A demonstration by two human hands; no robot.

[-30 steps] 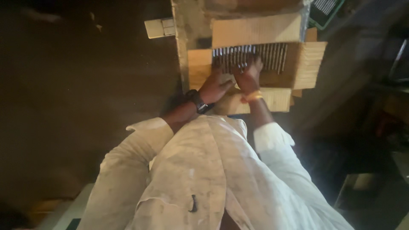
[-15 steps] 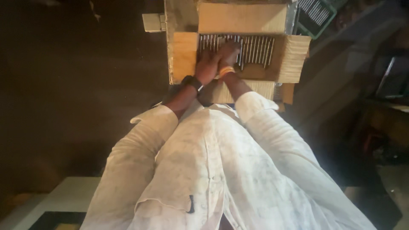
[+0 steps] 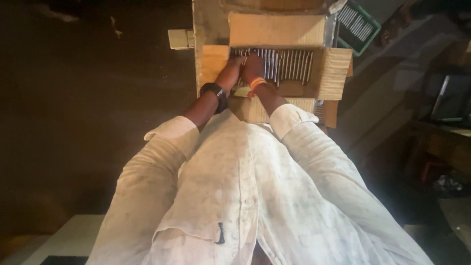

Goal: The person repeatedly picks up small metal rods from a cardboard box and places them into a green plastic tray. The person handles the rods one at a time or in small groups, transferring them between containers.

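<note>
Inside the open cardboard box (image 3: 274, 68), at the far end of the view, both hands are working side by side on a row of slim metal rods (image 3: 287, 64) standing on end. The left hand (image 3: 231, 68), with a dark watch (image 3: 215, 92) on its wrist, is reaching down into the left end of the row; the right hand (image 3: 253, 67), with an orange band (image 3: 257, 83) on its wrist, is pressing in just beside it, the two hands touching or nearly so. Fingers are hidden behind the knuckles and the rods, so whether either hand is pinching a rod or lying spread cannot be told. Judging from the posture, the step in hand is handling rods at the left end of the row; any further move is calling for a firm hold on single rods without tipping the neighbours. Counted items: one box with four flaps folded outward, one row of rods too fine and close to count exactly, one watch, one band. A green crate (image 3: 360, 24) holding similar pale pieces is sitting well apart at upper right.
</note>
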